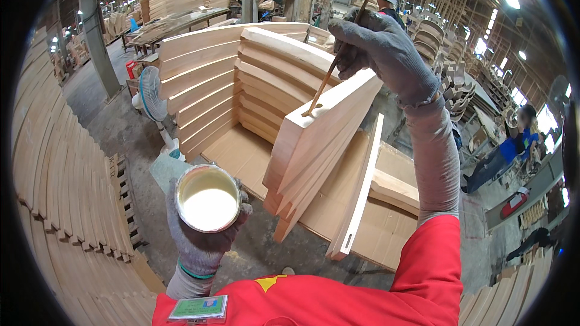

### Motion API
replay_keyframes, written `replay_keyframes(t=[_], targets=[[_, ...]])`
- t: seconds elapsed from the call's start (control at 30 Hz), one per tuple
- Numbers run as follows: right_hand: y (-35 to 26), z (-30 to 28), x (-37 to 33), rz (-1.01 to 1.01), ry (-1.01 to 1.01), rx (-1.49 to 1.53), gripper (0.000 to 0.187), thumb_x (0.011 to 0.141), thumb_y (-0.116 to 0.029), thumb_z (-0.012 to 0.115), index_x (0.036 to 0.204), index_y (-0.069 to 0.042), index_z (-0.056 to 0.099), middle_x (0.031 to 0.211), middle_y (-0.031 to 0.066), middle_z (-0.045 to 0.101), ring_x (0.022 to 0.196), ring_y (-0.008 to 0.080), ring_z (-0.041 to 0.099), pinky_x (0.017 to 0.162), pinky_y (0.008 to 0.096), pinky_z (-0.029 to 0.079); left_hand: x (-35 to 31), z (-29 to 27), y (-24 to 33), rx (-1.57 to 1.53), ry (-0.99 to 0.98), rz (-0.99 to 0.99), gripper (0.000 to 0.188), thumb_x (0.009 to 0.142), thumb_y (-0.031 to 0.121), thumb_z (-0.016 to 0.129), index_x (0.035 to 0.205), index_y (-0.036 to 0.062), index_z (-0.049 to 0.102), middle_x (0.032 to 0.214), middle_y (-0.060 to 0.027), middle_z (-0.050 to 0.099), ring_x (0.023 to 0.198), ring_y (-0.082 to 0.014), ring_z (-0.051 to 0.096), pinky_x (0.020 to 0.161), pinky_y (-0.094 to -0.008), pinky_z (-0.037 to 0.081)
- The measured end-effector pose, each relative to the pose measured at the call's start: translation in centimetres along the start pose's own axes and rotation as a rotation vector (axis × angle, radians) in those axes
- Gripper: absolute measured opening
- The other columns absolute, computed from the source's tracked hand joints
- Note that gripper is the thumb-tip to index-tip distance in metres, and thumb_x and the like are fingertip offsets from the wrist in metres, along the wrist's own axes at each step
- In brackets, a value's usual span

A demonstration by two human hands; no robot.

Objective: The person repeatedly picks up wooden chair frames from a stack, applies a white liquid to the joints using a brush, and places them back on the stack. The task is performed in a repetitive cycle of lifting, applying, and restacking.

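My left hand (pixel 202 249), in a grey glove, is closed round a round tub (pixel 179 210) held upright. Creamy white liquid (pixel 208 203), which looks like glue, fills much of it. Raised at the upper right, my gloved right hand (pixel 386 51) pinches a thin brown stick (pixel 327 79). The stick slants down to the left, and its lower tip meets the end of a thick pale wooden board (pixel 291 145), at a slot-like hole (pixel 314 111). That board tops a stack of similar boards standing between my two hands.
More stacked boards (pixel 199 78) stand behind on cardboard (pixel 248 151). A narrow slotted rail (pixel 362 187) leans at the right. Boards on a pallet (pixel 66 169) line the left side. A fan (pixel 152 93) stands beyond the tub. Other people (pixel 513 142) are farther off.
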State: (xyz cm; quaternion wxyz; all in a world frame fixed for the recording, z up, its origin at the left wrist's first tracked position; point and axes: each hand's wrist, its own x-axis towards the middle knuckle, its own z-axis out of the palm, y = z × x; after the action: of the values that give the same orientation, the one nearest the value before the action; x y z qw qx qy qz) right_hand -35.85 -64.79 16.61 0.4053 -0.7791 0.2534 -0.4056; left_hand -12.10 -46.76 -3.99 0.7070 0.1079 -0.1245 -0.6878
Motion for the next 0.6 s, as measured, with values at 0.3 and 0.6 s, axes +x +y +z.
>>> replay_keyframes(t=[0.3,0.6], targets=[[1.2,-0.5,0.3,0.135,-0.064,-0.125,0.027,0.087,-0.023,0.061,0.094,0.003,0.056,0.077,0.0101,0.063,0.065,0.0162,0.065,0.057,0.0259,0.056,-0.1,0.6,-0.5,0.007,0.036,0.011,0.059,0.089,0.058,0.034,0.126,0.0127,0.044,0.114,-0.015,0.054,0.1,-0.0338,0.056,0.084,-0.0479,0.048],[0.8,0.7,0.7,0.035,-0.15,-0.105,0.031,0.084,-0.028,0.066,0.083,0.001,0.056,0.069,0.0075,0.062,0.057,0.0133,0.064,0.052,0.0225,0.055,-0.4,0.8,-0.8,-0.03,0.098,0.052,0.057,0.09,0.056,0.035,0.127,0.013,0.043,0.115,-0.0143,0.054,0.1,-0.0332,0.056,0.083,-0.0482,0.048]])
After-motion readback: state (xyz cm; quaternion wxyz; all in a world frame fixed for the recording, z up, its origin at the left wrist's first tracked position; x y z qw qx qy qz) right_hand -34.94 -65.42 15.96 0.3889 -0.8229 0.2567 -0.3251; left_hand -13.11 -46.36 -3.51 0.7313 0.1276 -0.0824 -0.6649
